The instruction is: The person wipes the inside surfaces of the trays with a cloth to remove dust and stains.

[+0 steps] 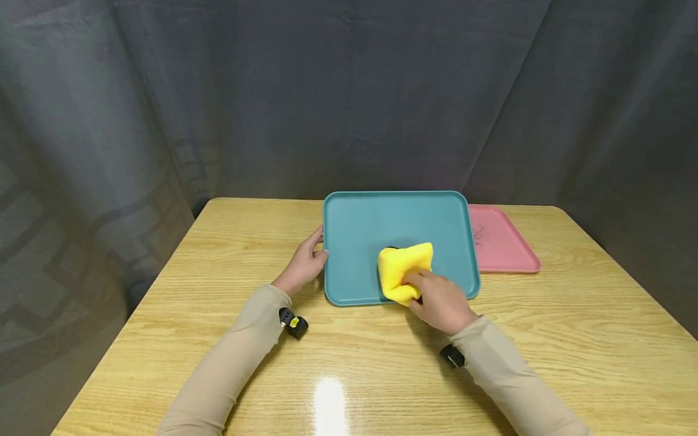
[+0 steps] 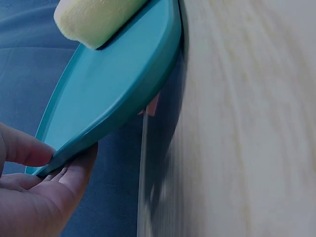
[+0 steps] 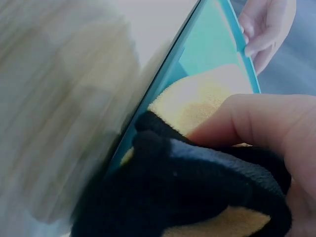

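My left hand [image 1: 306,263] grips the left rim of a teal tray [image 1: 349,227], thumb on top and fingers underneath in the left wrist view. That side of the tray is lifted off the table, so it leans at a tilt. In my right hand [image 1: 443,303] is a bunched yellow cloth [image 1: 400,266], pinched between thumb and fingers over the tray's lower middle. The cloth's other face [image 3: 197,173] shows black in the right wrist view, where the folds hide most of the fingers.
Behind the teal tray's right side lies a pink tray [image 1: 507,245] with dark scribbled marks [image 1: 478,235], partly covered. Both are at the far part of a wooden table [image 1: 262,242]. Grey curtains [image 1: 338,97] hang around the back and sides.
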Available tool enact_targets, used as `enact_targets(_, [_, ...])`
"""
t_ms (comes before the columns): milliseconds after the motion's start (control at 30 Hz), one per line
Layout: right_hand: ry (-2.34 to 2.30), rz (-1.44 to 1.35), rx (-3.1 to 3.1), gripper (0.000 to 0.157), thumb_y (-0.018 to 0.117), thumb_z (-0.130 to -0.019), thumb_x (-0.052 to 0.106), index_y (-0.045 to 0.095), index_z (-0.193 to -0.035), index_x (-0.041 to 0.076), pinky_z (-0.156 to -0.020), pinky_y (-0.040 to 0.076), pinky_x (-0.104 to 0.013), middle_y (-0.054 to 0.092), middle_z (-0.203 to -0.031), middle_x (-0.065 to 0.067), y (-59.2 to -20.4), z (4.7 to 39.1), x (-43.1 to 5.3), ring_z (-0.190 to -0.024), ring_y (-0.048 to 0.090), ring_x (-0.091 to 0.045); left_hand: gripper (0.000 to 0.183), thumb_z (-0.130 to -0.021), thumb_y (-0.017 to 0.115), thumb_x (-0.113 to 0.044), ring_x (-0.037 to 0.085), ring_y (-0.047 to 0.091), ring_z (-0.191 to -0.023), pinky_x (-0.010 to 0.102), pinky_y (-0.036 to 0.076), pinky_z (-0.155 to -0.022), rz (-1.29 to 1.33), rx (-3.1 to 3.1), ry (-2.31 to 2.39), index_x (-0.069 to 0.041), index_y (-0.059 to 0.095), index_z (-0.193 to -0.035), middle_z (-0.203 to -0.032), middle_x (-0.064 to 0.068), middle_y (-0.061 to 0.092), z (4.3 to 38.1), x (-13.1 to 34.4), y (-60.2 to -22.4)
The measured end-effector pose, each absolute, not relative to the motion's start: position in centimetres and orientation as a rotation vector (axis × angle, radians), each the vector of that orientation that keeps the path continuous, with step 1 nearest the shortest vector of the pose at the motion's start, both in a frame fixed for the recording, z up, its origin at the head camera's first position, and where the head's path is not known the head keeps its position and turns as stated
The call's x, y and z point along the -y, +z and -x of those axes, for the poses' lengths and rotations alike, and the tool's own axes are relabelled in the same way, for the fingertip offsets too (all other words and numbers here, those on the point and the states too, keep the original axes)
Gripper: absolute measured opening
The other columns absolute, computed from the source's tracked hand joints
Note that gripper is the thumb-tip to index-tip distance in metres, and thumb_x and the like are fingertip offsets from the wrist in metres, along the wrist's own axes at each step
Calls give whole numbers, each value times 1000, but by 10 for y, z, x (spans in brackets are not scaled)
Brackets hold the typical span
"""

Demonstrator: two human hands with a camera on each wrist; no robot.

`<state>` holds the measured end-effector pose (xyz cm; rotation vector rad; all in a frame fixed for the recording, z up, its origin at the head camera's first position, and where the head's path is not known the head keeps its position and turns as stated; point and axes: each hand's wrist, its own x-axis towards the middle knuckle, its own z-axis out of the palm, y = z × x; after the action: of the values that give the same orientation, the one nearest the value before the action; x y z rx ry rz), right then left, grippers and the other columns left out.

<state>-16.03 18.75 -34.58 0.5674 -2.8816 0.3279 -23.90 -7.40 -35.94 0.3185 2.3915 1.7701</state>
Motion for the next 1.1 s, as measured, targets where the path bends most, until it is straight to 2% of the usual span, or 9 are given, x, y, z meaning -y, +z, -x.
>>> enact_targets(367, [314,-493,2903,30,67,-70,9,66,-100,10,-52,41,-30,63,-92,-5,-346,164,-207,-65,51,-17,62,-98,34,-3,35,51,-123,43,48,-98,-299,-2391,1760,-17,8,-152,-146,17,31,239,74,-359])
enact_targets(867, [305,-420,2939,26,67,-70,10,64,-96,11,-51,40,-29,63,-88,-5,-342,165,-229,-67,51,-14,62,-98,34,-2,36,50,-124,43,46,-100,-309,-2383,1755,-17,7,-152,-147,17,30,240,74,-359])
enact_targets(1100, [325,-348,2992,27,68,-74,11,63,-100,10,-54,42,-31,64,-94,-8,-341,168,-240,-72,54,-17,62,-98,34,-2,35,51,-123,43,47,-99,-305,-2387,1752,-18,7,-152,-146,17,31,239,75,-359])
